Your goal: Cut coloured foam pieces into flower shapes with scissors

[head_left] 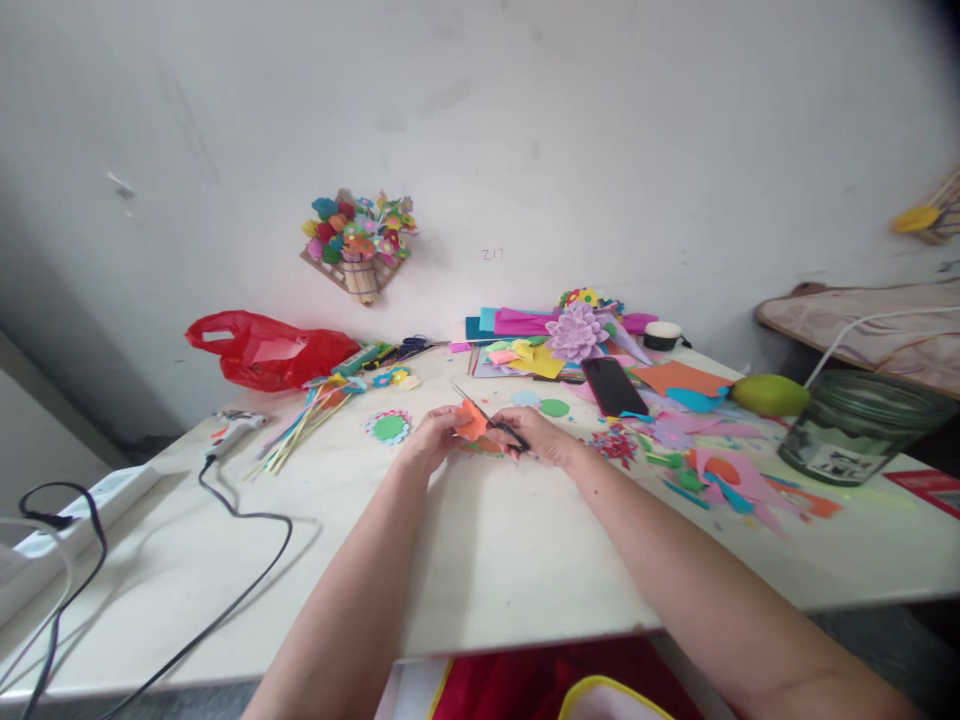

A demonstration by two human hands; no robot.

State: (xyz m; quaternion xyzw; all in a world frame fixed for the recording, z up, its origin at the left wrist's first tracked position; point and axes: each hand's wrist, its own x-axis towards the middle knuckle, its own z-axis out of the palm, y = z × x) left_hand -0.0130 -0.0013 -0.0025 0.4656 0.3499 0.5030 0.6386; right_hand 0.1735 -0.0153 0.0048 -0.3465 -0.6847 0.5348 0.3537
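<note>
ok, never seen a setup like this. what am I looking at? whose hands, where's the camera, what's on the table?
No machine here: these are a person's own two bare hands. There is one picture, from a camera worn on that person's head, looking forward and down, so the forearms reach in from the bottom edge.

The left hand holds an orange piece; the right hand holds scissors.

On the pale table, a red plastic bag and a power strip lie to the left. To the right are a dark phone, colored scraps and a glass jar. Whether the blades are cutting is too small to tell.
</note>
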